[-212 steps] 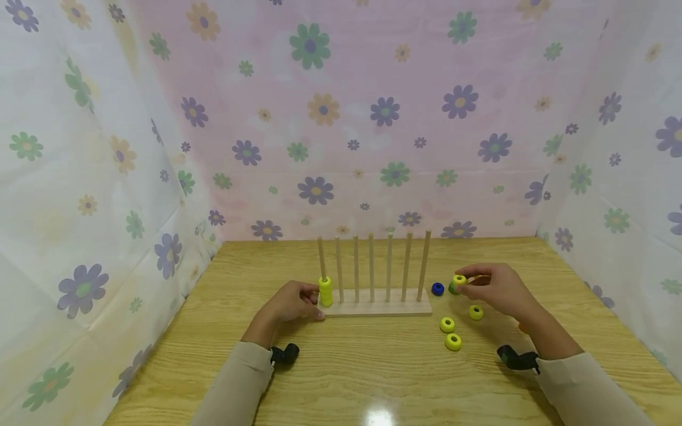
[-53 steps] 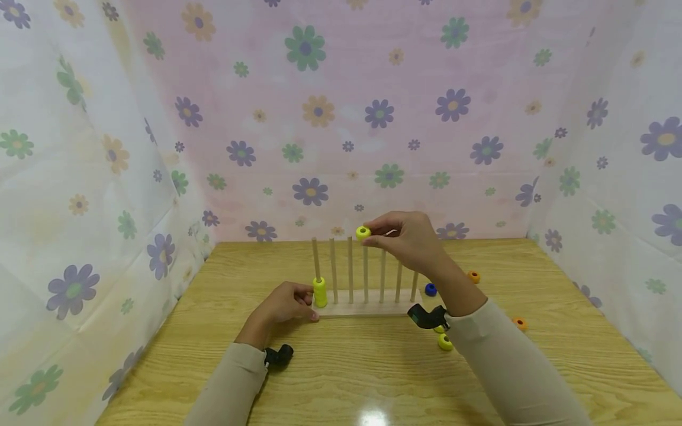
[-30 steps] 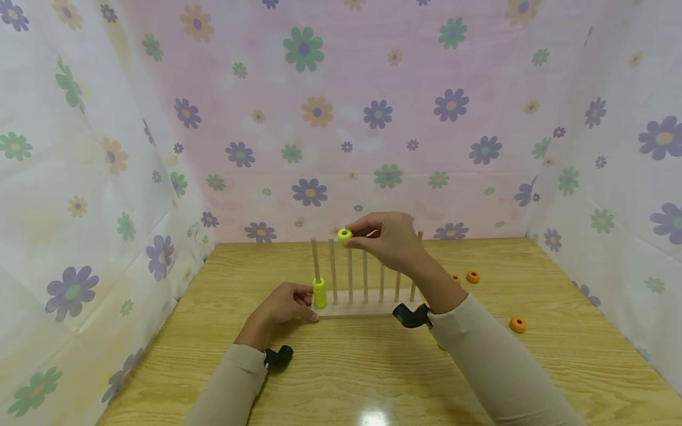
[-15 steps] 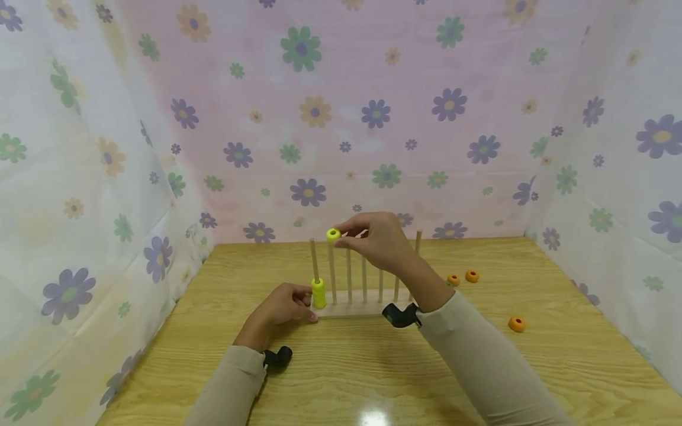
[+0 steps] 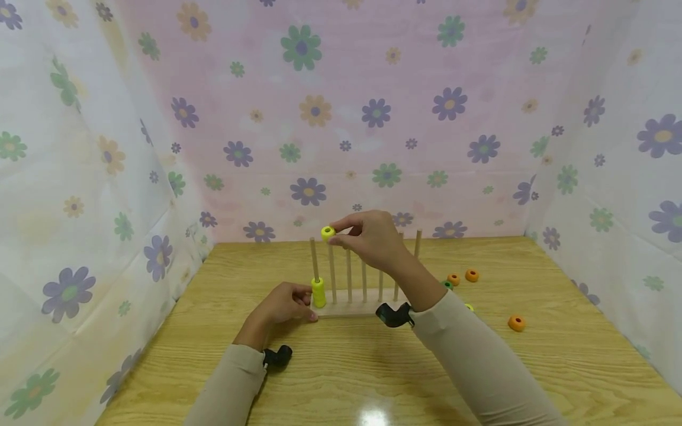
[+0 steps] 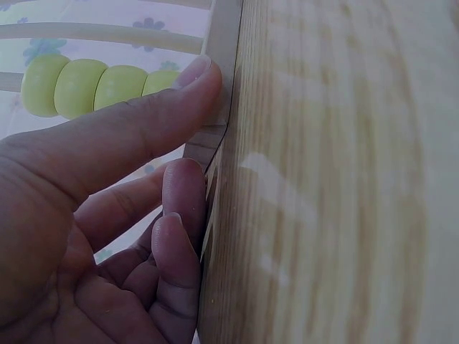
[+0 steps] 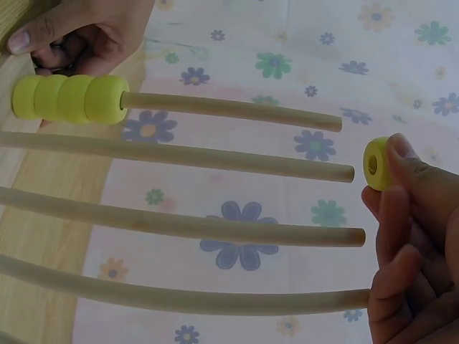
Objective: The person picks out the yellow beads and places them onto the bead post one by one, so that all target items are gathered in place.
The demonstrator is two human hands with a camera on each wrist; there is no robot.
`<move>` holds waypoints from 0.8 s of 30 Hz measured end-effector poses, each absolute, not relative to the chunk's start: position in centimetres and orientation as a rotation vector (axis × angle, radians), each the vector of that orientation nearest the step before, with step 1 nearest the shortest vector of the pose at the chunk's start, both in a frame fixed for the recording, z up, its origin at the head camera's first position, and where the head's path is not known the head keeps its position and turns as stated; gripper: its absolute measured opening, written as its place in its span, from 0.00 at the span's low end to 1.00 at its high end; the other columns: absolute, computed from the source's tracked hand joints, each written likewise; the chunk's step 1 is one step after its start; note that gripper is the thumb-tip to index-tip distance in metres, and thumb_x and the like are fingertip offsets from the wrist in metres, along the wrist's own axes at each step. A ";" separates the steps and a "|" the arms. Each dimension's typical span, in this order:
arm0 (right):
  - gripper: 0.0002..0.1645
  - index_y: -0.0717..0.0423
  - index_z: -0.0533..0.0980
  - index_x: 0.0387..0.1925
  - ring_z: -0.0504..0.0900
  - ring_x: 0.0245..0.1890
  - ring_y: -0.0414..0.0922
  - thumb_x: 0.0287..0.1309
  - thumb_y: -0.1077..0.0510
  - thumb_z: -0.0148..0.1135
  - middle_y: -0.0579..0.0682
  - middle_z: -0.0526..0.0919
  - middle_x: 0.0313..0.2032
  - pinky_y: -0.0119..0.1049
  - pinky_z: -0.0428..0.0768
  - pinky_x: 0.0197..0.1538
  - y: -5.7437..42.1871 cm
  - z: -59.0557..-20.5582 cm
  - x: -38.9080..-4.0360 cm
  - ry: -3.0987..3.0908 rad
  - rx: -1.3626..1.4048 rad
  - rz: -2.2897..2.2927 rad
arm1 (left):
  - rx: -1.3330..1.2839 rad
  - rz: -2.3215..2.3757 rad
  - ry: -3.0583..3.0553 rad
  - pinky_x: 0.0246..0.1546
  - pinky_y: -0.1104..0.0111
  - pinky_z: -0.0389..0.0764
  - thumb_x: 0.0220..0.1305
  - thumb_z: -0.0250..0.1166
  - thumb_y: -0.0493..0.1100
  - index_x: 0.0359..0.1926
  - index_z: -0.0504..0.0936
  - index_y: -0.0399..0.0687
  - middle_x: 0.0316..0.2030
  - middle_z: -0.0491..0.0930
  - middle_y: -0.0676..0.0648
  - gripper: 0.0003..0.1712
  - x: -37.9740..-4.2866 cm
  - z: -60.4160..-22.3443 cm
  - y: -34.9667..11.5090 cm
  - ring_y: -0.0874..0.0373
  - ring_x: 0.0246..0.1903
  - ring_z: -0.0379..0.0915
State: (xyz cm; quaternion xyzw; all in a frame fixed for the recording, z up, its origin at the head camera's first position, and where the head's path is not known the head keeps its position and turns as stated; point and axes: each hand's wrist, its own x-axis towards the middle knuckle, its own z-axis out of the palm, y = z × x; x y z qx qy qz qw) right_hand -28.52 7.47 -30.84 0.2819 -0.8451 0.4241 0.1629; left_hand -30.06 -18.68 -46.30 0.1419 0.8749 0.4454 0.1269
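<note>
A wooden peg stand (image 5: 354,304) with a row of upright pegs sits on the table. Several yellow beads (image 5: 318,293) are stacked on its leftmost peg. My left hand (image 5: 285,303) grips the left end of the base, thumb on the wood (image 6: 226,79) beside the stack. High up, my right hand (image 5: 375,239) pinches a yellow bead (image 5: 327,234) between thumb and fingers. In the right wrist view this bead (image 7: 381,152) is a short gap beyond the tip of the second peg (image 7: 215,159), hole turned toward it. That peg bears no bead.
Right of the stand lie orange beads (image 5: 472,275), another orange bead (image 5: 516,323) nearer the front, and a green bead (image 5: 447,285). A yellow bead (image 5: 469,307) is partly hidden by the right sleeve (image 5: 469,343). Flowered cloth (image 5: 362,136) walls the table.
My right hand has carried the yellow bead from the table's right side up and leftward over the pegs to the second one. My left hand keeps its grip on the base.
</note>
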 end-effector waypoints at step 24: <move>0.11 0.45 0.91 0.42 0.66 0.15 0.43 0.59 0.48 0.77 0.42 0.86 0.26 0.32 0.63 0.20 4.9 -31.5 -29.1 -2.381 0.806 1.217 | 0.409 1.299 2.542 0.40 0.65 0.77 0.51 0.84 0.43 0.63 0.84 0.46 0.39 0.82 0.48 0.36 -30.2 -46.5 -18.8 0.55 0.37 0.75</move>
